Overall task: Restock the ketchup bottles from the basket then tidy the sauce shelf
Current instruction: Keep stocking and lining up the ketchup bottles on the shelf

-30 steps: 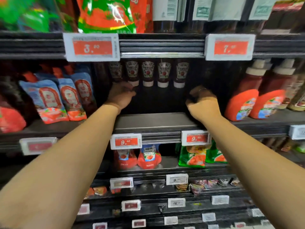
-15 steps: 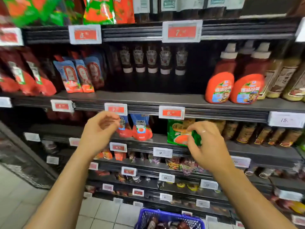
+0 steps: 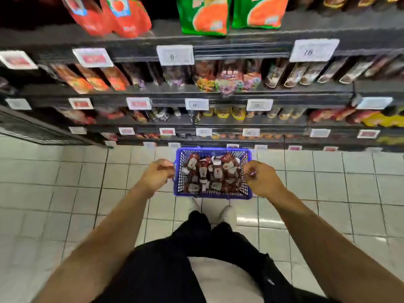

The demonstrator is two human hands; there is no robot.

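Note:
A blue wire basket (image 3: 211,195) stands on the tiled floor in front of my feet, at the foot of the shelving. Several ketchup bottles (image 3: 213,173) with white caps lie jumbled inside it. My left hand (image 3: 156,174) hovers at the basket's left side with loosely curled fingers and holds nothing. At the right rim my right hand (image 3: 261,179) hangs the same way, also holding nothing. The upper shelf with the standing ketchup bottles is out of view.
Dark shelves (image 3: 218,92) with sauce pouches, packets and price tags (image 3: 175,54) run across the top of the view. Red pouches (image 3: 122,16) and green pouches (image 3: 203,16) sit on the highest visible shelf. Pale floor tiles (image 3: 65,193) surround the basket, and my dark trousers and pale shoes (image 3: 227,214) are just behind it.
Both hands came down from the ketchup shelf, past the lower shelves, to either side of the basket on the floor. The view tilted downward with them.

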